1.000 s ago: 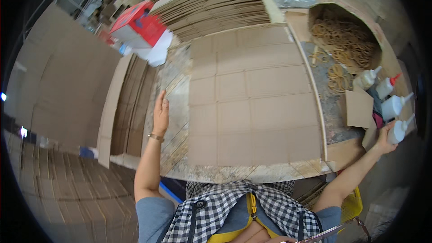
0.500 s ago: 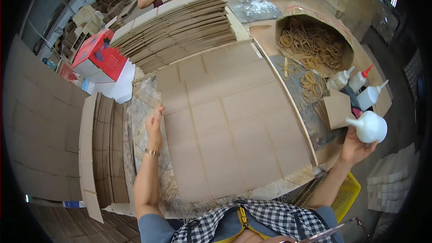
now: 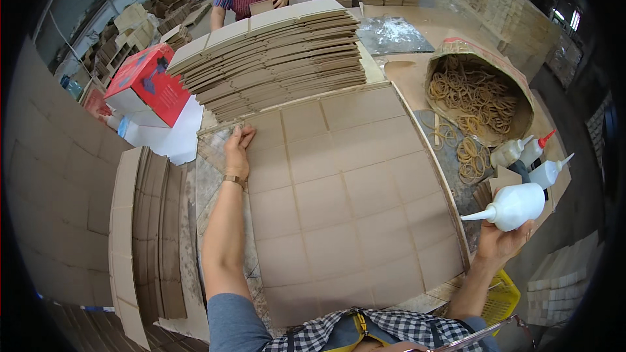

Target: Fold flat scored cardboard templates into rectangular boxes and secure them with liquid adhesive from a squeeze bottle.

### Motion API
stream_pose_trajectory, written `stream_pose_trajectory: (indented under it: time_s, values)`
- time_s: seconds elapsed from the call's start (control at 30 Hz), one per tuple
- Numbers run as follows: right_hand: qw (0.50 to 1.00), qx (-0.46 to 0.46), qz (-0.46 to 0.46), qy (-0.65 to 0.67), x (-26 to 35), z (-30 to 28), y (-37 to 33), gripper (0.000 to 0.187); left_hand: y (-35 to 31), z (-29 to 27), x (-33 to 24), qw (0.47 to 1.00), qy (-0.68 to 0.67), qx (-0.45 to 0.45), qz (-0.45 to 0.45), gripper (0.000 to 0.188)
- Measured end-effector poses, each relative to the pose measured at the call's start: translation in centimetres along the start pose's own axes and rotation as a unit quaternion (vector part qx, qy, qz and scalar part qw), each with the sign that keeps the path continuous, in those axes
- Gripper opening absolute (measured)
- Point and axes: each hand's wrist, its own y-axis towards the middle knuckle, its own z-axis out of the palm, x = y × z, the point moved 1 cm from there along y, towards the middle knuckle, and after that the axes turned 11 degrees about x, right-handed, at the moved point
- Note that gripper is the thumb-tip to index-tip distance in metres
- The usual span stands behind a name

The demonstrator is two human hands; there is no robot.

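The cardboard sheet (image 3: 339,208) is lying flat on the bench (image 3: 212,150), reaching right down to the near edge. It's plain matte brown, marked off into a grid of rectangles by straight lines. Left hand (image 3: 238,153) is at its left side, toward the bench's far left corner, fingers bent, but can't tell if they're actually pinching it. Right hand (image 3: 499,244) has a grip on a bottle (image 3: 518,207) over by the bench's right side: milky white, fat rounded body, skinny tapered nozzle tipped sideways toward the sheet.
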Motion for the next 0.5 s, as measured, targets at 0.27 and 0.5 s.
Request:
stream_pose_trajectory:
  time_s: [0.27, 0.5]
  values:
    - [0.999, -0.024, 0.039, 0.019, -1.4, 0.7, 1.3, 0.070, -2.1, -1.7, -0.8, 0.985, 0.020, -0.161, 0.063, 0.034]
    - [0.994, -0.002, 0.056, -0.090, -5.8, 1.4, 7.4, 0.056, -3.1, -0.2, 0.5, 0.996, -0.056, -0.065, 0.020, 0.027]
